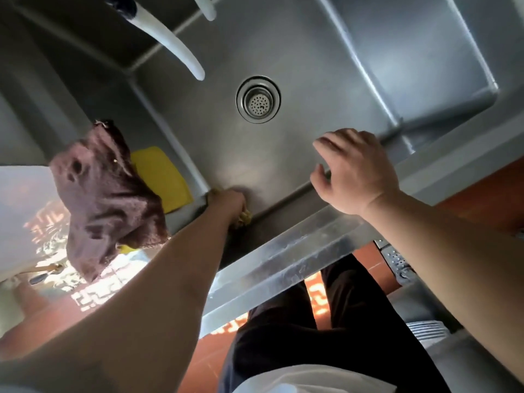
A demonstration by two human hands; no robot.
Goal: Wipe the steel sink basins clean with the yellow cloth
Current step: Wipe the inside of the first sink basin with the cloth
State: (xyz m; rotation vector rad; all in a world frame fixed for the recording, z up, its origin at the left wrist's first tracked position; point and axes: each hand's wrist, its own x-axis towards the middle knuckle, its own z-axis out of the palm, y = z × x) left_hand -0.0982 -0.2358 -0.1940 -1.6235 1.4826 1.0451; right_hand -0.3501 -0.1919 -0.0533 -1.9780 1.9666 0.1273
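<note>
The steel sink basin [283,46] fills the upper middle of the head view, with a round strainer drain [258,99] in its floor. My left hand [226,201] reaches down into the near left corner of this basin and grips a bunched yellow cloth [244,217], pressed against the near wall; only a small part of the cloth shows under the fingers. My right hand [354,168] rests on the basin's front rim [297,245], fingers loosely curled over the edge and holding nothing. A second basin [425,52] lies to the right.
A brown rag [107,199] hangs over the divider at the left, with a flat yellow sponge-like pad [164,177] behind it. Two white faucet spouts [181,49] reach over the basin from the top. Another basin [85,29] lies at the far left. Orange floor tiles [209,361] show below.
</note>
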